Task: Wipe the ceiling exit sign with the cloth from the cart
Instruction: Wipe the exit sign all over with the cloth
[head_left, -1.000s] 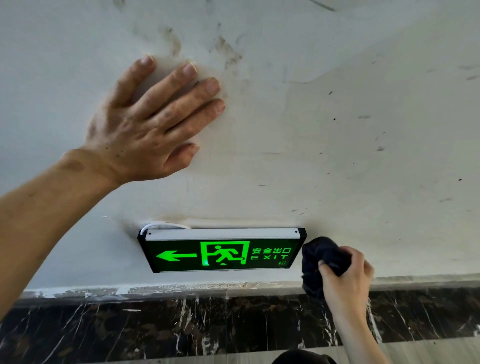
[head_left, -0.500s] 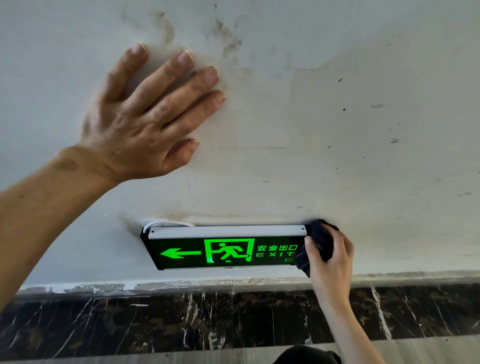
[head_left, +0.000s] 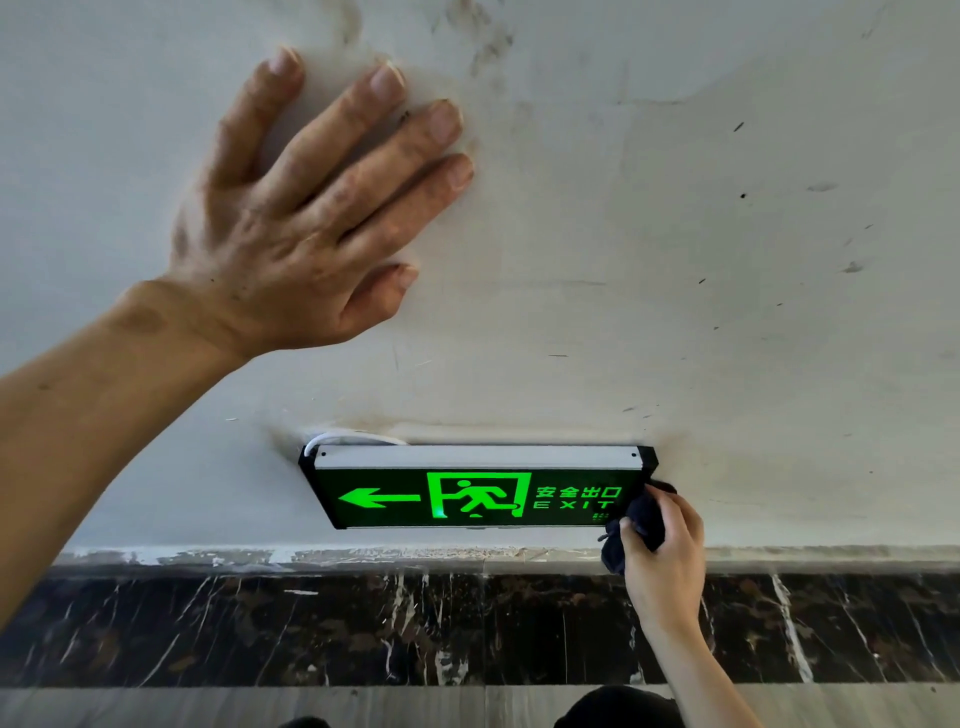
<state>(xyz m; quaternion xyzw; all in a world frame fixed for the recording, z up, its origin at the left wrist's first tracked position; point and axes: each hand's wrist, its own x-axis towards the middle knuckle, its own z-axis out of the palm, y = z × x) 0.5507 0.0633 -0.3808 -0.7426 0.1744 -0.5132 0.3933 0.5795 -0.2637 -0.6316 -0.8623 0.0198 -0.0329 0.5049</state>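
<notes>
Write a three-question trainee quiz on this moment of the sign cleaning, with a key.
1. True or false: the left hand holds the dark cloth.
2. Which end of the exit sign does the cloth touch: A) arrow end, B) end by the word EXIT, C) middle?
3. Fill in: the left palm lies flat on the ______.

Key: 1. False, the right hand grips it. 2. B. 3. ceiling.

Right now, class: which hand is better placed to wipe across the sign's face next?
Right. The right hand grips the dark cloth at the exit sign's right end; the left hand lies flat on the ceiling.
</notes>
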